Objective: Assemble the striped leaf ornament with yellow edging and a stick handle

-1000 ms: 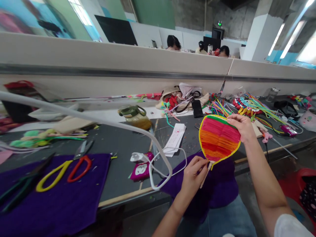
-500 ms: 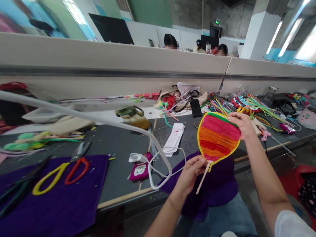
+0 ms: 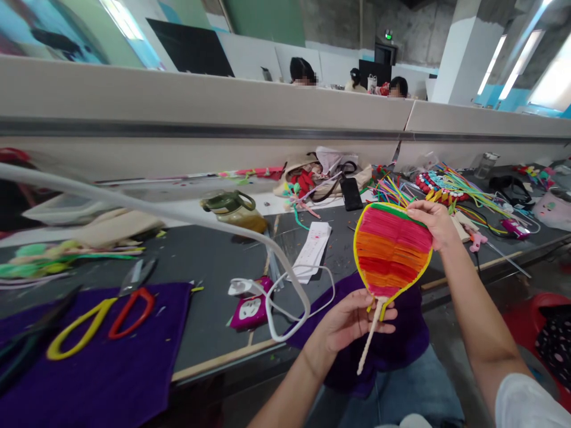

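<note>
A hand fan (image 3: 395,246) with pink, orange and red bands, a green strip at the top and a yellow rim faces me, tilted slightly. My right hand (image 3: 430,221) pinches its upper right edge between thumb and fingers. Below the fan's base, my left hand (image 3: 345,321) has its fingers stretched out and apart behind the pale wrapped handle (image 3: 370,342). The left thumb lies close to the base; whether it presses on the fan I cannot tell. Yellow ends stick out beside the top of the handle.
Scissors (image 3: 136,279) with one yellow and one red loop and dark pliers (image 3: 35,333) lie on a purple cloth (image 3: 147,356). A white cable (image 3: 285,261) loops near a purple power socket (image 3: 250,309). Behind are a jug (image 3: 236,211), a phone (image 3: 351,194) and colourful pipe cleaners (image 3: 395,187).
My left hand has loosened from its pinch at the fan's base, and its fingers now spread behind the handle. My right hand keeps the upper edge. The view has shifted slightly.
</note>
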Available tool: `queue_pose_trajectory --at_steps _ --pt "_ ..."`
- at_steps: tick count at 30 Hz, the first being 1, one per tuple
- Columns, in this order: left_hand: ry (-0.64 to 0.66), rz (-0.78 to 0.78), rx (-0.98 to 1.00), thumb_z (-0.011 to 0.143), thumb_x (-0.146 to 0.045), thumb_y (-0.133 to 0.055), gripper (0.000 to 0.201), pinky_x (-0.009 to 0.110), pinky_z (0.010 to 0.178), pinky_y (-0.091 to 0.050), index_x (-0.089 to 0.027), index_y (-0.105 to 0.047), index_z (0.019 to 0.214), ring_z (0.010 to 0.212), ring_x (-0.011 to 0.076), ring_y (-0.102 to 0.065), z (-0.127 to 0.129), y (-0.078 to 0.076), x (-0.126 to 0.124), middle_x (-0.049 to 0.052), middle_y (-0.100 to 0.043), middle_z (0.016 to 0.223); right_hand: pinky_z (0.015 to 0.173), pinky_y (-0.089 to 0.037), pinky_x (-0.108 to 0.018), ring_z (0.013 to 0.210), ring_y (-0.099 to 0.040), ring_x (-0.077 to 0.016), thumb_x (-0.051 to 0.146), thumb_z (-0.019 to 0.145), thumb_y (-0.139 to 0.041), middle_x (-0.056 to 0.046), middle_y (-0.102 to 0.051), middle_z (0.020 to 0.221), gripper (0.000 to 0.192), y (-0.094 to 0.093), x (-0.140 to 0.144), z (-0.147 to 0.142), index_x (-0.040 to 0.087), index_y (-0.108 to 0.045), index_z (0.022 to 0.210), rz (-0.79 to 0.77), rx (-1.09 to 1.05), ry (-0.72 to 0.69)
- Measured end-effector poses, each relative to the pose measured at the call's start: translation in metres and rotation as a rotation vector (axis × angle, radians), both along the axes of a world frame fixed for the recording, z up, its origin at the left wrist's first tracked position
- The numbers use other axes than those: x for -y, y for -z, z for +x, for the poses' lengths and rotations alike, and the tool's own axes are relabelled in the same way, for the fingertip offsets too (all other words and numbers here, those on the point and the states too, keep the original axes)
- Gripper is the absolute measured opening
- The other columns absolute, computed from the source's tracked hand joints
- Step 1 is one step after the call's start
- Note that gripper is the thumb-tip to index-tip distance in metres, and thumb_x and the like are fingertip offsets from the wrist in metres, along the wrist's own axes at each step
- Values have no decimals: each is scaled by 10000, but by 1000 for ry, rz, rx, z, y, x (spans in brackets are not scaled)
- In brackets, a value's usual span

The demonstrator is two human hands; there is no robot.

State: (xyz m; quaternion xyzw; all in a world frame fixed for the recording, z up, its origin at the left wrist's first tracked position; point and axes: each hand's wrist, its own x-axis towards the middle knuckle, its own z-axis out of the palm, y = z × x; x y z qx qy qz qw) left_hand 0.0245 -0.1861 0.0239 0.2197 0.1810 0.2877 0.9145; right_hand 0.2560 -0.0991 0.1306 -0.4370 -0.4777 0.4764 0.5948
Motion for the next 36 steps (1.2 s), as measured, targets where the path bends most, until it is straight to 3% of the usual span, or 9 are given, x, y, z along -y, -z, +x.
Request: queue_pose_trajectory --at_steps 5,10,17,28,36 --pt "-26 -22 40 783 -122 -685 82 498 837 -564 -92 -713 854 748 202 -709 2 3 2 73 -738 787 586 -442 -262 555 -584 -120 307 528 -844 40 -692 643 222 -2 1 -1 215 -731 697 -15 10 22" --pt "-40 -18 19 757 -149 -735 108 451 802 -584 -101 -719 853 669 153 -667 4 7 3 49 -708 742 578 -439 -253 539 -571 -108 301 527 -848 44 -685 626 220 -4 2 -2 214 -733 694 -9 -1 6" --pt "-63 -44 -23 724 -143 -757 107 425 786 -584 -109 -721 819 651 150 -651 5 9 4 45 -691 718 607 -469 -284 601 -620 -149 342 550 -837 26 -704 670 227 -3 1 -2 227 -729 712 12 82 24" --pt "-85 -68 -63 694 -154 -779 129 388 786 -584 -111 -703 788 601 113 -614 8 11 3 26 -668 685 605 -473 -275 584 -612 -137 330 546 -839 32 -704 663 215 -5 2 -3 230 -734 705 11 56 18" --pt "-124 -90 -102 620 -114 -813 211 361 675 -607 -127 -674 778 569 119 -620 10 2 4 8 -662 650 642 -478 -298 644 -642 -164 376 571 -821 24 -705 678 239 -3 -1 -2 228 -728 734 31 118 20"
